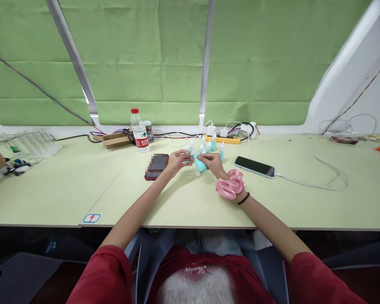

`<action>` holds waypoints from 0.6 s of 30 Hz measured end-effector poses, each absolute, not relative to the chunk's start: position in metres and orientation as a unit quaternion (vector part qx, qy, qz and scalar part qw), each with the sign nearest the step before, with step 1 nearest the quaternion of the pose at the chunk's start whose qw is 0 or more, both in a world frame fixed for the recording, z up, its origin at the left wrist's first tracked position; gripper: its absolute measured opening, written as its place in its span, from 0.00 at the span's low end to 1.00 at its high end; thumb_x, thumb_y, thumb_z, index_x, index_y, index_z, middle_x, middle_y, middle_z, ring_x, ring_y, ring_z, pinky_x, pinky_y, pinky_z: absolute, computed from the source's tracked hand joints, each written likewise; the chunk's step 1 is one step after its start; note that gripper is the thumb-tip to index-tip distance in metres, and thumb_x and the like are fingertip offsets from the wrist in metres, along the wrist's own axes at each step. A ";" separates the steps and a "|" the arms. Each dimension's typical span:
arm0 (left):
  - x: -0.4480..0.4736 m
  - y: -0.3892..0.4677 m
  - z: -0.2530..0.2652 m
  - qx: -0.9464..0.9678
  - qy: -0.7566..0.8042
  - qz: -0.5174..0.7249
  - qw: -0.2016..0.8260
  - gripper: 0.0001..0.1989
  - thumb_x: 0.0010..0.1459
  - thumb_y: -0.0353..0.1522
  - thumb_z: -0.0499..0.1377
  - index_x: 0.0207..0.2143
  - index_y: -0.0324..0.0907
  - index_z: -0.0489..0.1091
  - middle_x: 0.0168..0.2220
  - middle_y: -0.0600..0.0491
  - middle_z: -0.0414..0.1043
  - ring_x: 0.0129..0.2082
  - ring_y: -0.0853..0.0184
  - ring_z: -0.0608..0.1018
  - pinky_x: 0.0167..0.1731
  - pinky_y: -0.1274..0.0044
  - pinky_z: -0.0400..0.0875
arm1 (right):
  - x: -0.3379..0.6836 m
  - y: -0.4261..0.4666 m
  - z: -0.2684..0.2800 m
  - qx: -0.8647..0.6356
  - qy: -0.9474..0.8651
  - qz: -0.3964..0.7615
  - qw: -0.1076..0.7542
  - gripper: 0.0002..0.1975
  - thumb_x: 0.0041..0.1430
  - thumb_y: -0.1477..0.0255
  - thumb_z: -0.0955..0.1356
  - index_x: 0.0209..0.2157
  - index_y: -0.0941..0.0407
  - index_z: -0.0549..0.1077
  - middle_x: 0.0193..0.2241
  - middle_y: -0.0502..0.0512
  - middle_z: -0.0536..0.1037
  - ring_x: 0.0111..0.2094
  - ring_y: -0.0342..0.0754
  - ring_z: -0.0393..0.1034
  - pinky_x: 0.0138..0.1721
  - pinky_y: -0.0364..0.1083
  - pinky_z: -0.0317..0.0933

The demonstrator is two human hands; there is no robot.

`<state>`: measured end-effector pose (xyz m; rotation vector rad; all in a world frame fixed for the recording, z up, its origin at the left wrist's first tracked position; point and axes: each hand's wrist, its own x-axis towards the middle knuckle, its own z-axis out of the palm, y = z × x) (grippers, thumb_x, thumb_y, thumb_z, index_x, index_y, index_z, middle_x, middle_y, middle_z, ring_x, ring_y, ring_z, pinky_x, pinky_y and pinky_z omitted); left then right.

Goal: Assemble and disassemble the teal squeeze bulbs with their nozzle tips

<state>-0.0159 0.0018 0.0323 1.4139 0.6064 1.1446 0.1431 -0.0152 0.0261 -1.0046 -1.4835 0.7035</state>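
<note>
Pale table (177, 207) is lying under the right hand (214, 164), which is pinching a blue bottle (201, 165) in its fingertips. The left hand (179, 162) is sitting beside it, half curled; I can't tell its hold. Holding seems to be calling for steadiness.

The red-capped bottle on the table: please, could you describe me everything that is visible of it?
The red-capped bottle looks like clear plastic, with a narrow neck, rounded shoulders and a closed red cap. Around its lower body is a label, mostly red with white characters and a green mark above. It stands upright towards the back of the table, between a cardboard box and a can partly behind it. Nobody holds it. How full it is cannot be told.
</note>
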 end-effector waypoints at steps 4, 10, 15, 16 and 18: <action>-0.013 0.001 0.032 0.601 0.288 0.523 0.531 0.07 0.53 0.31 0.56 0.30 0.34 0.66 0.23 0.56 0.68 0.24 0.74 0.72 0.28 0.77 0.69 | 0.141 -0.017 0.026 -0.433 -0.651 0.255 0.569 0.21 0.41 0.59 0.67 0.29 0.62 0.76 0.20 0.53 0.74 0.19 0.42 0.63 0.17 0.41 0.57; -0.015 0.001 0.032 0.633 0.331 0.507 0.483 0.07 0.55 0.31 0.53 0.31 0.34 0.66 0.28 0.54 0.69 0.27 0.73 0.73 0.29 0.76 0.70 | 0.143 -0.015 0.021 -0.453 -0.695 0.166 0.533 0.21 0.46 0.58 0.64 0.31 0.62 0.76 0.20 0.53 0.74 0.19 0.43 0.64 0.19 0.42 0.57; -0.019 0.002 0.032 0.676 0.366 0.482 0.420 0.09 0.56 0.32 0.53 0.31 0.34 0.66 0.27 0.55 0.68 0.25 0.74 0.72 0.27 0.78 0.70 | 0.142 -0.022 0.022 -0.455 -0.746 0.040 0.484 0.17 0.48 0.62 0.64 0.33 0.60 0.75 0.22 0.55 0.75 0.24 0.45 0.66 0.27 0.43 0.58; -0.021 0.003 0.032 0.689 0.371 0.474 0.404 0.09 0.56 0.32 0.53 0.30 0.34 0.66 0.25 0.56 0.68 0.24 0.75 0.71 0.26 0.78 0.69 | 0.141 -0.025 0.023 -0.449 -0.760 0.015 0.470 0.16 0.48 0.63 0.64 0.33 0.60 0.75 0.23 0.56 0.75 0.26 0.46 0.66 0.29 0.43 0.57; -0.026 0.003 0.032 0.718 0.377 0.452 0.371 0.08 0.55 0.31 0.54 0.28 0.33 0.67 0.22 0.57 0.67 0.20 0.76 0.70 0.23 0.80 0.67 | 0.143 -0.029 0.024 -0.433 -0.787 -0.024 0.438 0.15 0.48 0.65 0.64 0.34 0.59 0.75 0.24 0.57 0.75 0.27 0.47 0.67 0.30 0.43 0.56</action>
